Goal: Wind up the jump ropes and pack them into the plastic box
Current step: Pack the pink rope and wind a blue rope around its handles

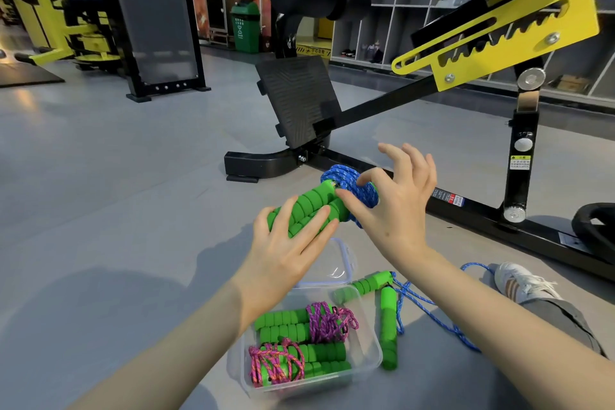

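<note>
near me the plastic box (369, 354) waits; left hand (283, 243) grips the green handles (304, 206), right hand (396, 206) pinches blue rope (352, 185). i fear coils slipping off.

We cannot see the undersides of the green handles (301, 210), covered by the left hand (283, 253), and the right hand (396, 210) hides part of the blue rope coil (346, 181). The box lid (336, 263) is largely behind our wrists. The weight plate (595, 230) is cut off at the right edge, and the warning label (520, 162) is too small to read.
</note>
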A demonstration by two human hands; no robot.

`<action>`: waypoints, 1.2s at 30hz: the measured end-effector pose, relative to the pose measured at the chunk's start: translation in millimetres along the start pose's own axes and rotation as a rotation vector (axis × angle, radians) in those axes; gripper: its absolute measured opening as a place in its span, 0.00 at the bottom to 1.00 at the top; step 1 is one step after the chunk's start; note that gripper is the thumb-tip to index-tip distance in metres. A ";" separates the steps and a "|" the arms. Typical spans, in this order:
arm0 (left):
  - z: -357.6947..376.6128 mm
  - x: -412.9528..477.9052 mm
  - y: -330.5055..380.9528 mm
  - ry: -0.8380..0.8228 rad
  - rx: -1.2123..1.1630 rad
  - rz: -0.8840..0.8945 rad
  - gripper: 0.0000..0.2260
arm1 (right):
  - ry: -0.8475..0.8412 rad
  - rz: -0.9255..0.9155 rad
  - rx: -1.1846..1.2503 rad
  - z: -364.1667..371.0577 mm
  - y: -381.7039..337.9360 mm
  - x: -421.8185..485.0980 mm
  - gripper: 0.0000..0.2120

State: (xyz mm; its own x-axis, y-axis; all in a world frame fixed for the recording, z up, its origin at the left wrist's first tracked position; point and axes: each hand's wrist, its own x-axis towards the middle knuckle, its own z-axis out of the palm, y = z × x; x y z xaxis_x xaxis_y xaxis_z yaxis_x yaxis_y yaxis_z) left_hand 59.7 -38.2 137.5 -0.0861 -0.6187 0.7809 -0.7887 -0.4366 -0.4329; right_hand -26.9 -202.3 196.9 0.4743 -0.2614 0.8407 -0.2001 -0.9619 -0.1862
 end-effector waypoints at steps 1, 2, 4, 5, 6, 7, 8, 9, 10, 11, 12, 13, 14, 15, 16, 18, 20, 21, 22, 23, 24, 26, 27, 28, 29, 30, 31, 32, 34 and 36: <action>0.1 0.9 -1.0 0.000 0.005 0.003 0.21 | 0.013 -0.002 -0.024 -0.4 -0.1 0.2 0.14; 0.2 1.4 -1.5 -0.003 0.009 0.009 0.21 | 0.027 -0.015 -0.050 -0.9 -0.5 -0.1 0.14; -0.1 0.8 -1.7 -0.003 0.018 0.016 0.21 | 0.063 -0.065 -0.087 -1.0 -1.7 -1.6 0.15; -0.2 0.4 -1.9 -0.001 0.020 0.020 0.21 | 0.079 -0.088 -0.098 -0.8 -2.4 -2.3 0.15; 0.1 -0.6 -1.6 0.000 0.022 0.025 0.21 | 0.085 -0.104 -0.105 -0.5 -2.6 -3.5 0.14; 0.3 -1.7 -1.1 0.000 0.022 0.029 0.21 | 0.081 -0.111 -0.108 0.4 -2.5 -4.9 0.14; 0.7 -2.9 -0.9 -0.001 0.024 0.034 0.20 | 0.069 -0.101 -0.100 1.4 -2.8 -6.2 0.14; 1.8 -4.2 -0.6 -0.002 0.026 0.040 0.20 | 0.048 -0.068 -0.080 2.7 -3.1 -7.6 0.13; 2.9 -5.2 -0.4 -0.004 0.028 0.047 0.19 | 0.022 -0.021 -0.053 3.5 -4.1 -8.2 0.12; 3.9 -6.0 -0.4 -0.008 0.032 0.055 0.19 | -0.006 0.026 -0.024 5.0 -5.3 -8.4 0.11; 4.8 -6.8 -0.5 -0.012 0.035 0.061 0.19 | -0.033 0.070 0.005 6.7 -6.7 -8.6 0.11; 5.2 -7.2 -0.4 -0.010 0.032 0.064 0.19 | -0.061 0.116 0.036 8.4 -8.0 -8.9 0.10; 5.7 -7.7 0.1 -0.007 0.028 0.064 0.19 | -0.090 0.163 0.072 9.5 -9.4 -9.4 0.09; 6.1 -8.4 1.2 -0.007 0.025 0.065 0.19 | -0.114 0.197 0.103 10.5 -10.1 -10.0 0.08; 6.7 -9.4 2.5 -0.013 0.024 0.067 0.19 | -0.128 0.208 0.120 11.5 -10.5 -10.4 0.07; 7.9 -12.0 3.5 -0.024 0.021 0.077 0.20 | -0.131 0.185 0.117 13.4 -11.0 -12.3 0.05; 9.2 -14.1 2.8 -0.029 0.015 0.082 0.20 | -0.127 0.112 0.108 14.8 -8.5 -13.7 0.05; 9.8 -15.0 2.4 -0.033 0.015 0.084 0.21 | -0.126 0.062 0.115 15.1 -6.5 -13.8 0.05; 10.2 -15.8 2.5 -0.042 0.016 0.088 0.22 | -0.125 0.008 0.124 15.1 -4.4 -13.9 0.05; 9.9 -15.9 2.9 -0.053 0.019 0.095 0.22 | -0.125 -0.048 0.128 15.3 -2.3 -13.5 0.04; 9.5 -16.1 3.2 -0.066 0.023 0.100 0.23 | -0.128 -0.108 0.123 15.2 -0.5 -12.7 0.04; 8.7 -16.2 2.3 -0.076 0.027 0.099 0.22 | -0.147 -0.223 0.094 14.1 2.4 -10.0 0.03; 8.6 -16.2 1.4 -0.073 0.029 0.096 0.21 | -0.160 -0.282 0.076 13.6 3.7 -8.5 0.03; 8.4 -15.6 0.7 -0.069 0.032 0.094 0.21 | -0.173 -0.340 0.059 12.9 5.3 -7.0 0.04; 8.3 -14.5 0.2 -0.067 0.035 0.096 0.21 | -0.185 -0.388 0.048 12.0 7.0 -5.7 0.04; 7.9 -13.7 0.2 -0.068 0.039 0.100 0.21 | -0.196 -0.425 0.045 11.3 9.2 -5.1 0.05; 7.7 -13.4 0.0 -0.069 0.043 0.104 0.22 | -0.201 -0.451 0.048 10.7 11.6 -4.8 0.05; 7.9 -13.5 -0.4 -0.068 0.046 0.105 0.22 | -0.202 -0.468 0.054 10.4 14.6 -5.3 0.06; 9.1 -15.6 -1.4 -0.068 0.056 0.111 0.21 | -0.225 -0.466 0.082 10.2 21.1 -7.3 0.07; 9.4 -17.4 -2.9 -0.076 0.067 0.130 0.21 | -0.290 -0.358 0.168 10.0 23.2 -8.0 0.09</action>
State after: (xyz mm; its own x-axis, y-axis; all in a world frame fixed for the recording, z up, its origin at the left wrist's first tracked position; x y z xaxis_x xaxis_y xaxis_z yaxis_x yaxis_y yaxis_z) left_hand 69.2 -32.2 121.0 -0.1364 -0.7193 0.6812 -0.7313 -0.3907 -0.5591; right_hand -26.7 -223.3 180.8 0.7121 0.0995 0.6950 0.1486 -0.9888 -0.0107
